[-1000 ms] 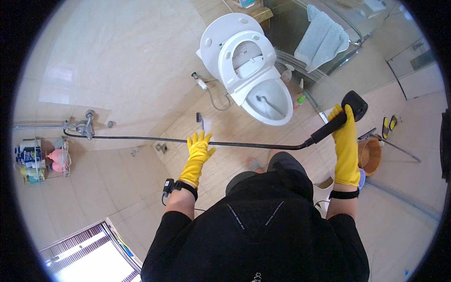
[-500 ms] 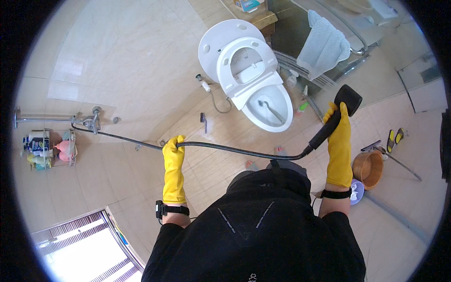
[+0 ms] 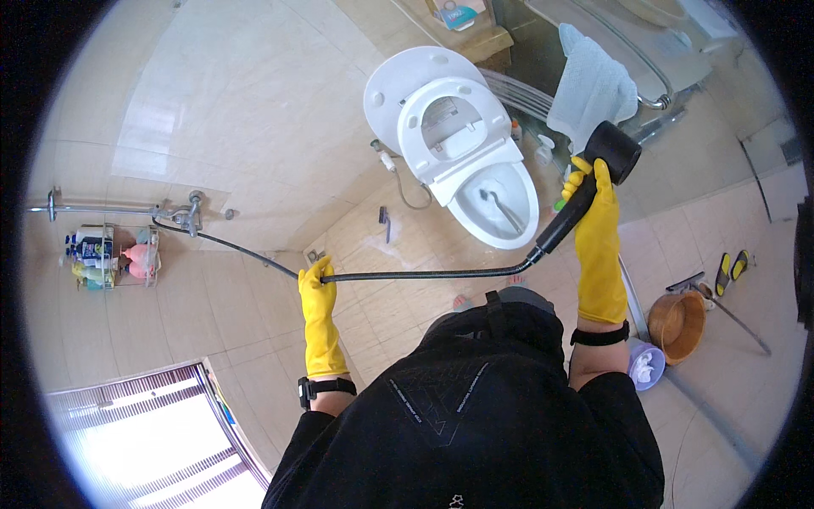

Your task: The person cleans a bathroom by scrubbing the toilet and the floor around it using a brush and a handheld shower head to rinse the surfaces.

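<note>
Both my hands wear yellow rubber gloves. My right hand (image 3: 596,220) grips the handle of a black shower head (image 3: 612,153), held up near the white toilet (image 3: 462,161), whose lid and seat are raised. A black hose (image 3: 424,275) runs from the handle leftward to my left hand (image 3: 317,284), which is closed around it. Beyond that hand the hose continues to the wall tap (image 3: 188,212). A brush (image 3: 502,212) stands in the toilet bowl.
A wire rack with bottles (image 3: 106,256) hangs on the left wall. A pale towel (image 3: 589,85) hangs on a rail at the upper right. A wooden bucket (image 3: 678,322), a small basin (image 3: 644,369) and slippers (image 3: 731,267) lie on the floor at right. A window (image 3: 144,441) is lower left.
My left hand slid along the hose to the left and closed around it. My right hand raised the shower head higher, closer to the towel.
</note>
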`<state>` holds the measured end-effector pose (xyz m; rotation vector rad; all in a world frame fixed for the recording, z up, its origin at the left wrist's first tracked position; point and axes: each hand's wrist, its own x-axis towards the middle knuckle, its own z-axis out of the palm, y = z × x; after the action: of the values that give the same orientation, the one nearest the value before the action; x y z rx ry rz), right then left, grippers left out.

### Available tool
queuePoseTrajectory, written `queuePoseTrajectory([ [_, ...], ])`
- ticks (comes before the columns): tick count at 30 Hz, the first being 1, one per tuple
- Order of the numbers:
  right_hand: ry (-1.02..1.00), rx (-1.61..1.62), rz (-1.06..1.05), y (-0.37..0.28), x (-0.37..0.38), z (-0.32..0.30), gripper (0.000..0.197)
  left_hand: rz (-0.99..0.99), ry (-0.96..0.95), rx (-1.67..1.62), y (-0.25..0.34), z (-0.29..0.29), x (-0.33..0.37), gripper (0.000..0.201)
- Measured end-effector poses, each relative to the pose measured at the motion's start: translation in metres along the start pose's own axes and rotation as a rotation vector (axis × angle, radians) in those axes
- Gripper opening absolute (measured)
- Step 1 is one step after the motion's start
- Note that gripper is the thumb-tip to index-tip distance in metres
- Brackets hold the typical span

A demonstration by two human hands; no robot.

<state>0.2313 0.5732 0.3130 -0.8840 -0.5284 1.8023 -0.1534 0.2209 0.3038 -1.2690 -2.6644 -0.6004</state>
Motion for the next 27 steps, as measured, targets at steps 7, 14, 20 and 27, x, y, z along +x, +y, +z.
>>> queuePoseTrajectory([
  [7, -0.029, -0.125, 0.008, -0.014, -0.005, 0.03, 0.042, -0.063, -0.029, -0.003, 0.0, -0.001, -0.01, 0.02],
  [14, -0.046, -0.184, -0.005, -0.019, -0.005, 0.032, 0.041, -0.061, -0.035, -0.005, 0.001, 0.005, -0.007, 0.021],
  [20, 0.123, -0.102, -0.05, -0.021, 0.003, 0.015, 0.039, -0.078, -0.087, 0.034, 0.003, 0.009, 0.01, 0.02],
  [27, 0.192, -0.111, -0.039, -0.012, 0.002, -0.025, 0.04, 0.071, -0.076, 0.049, 0.024, 0.004, 0.028, 0.02],
])
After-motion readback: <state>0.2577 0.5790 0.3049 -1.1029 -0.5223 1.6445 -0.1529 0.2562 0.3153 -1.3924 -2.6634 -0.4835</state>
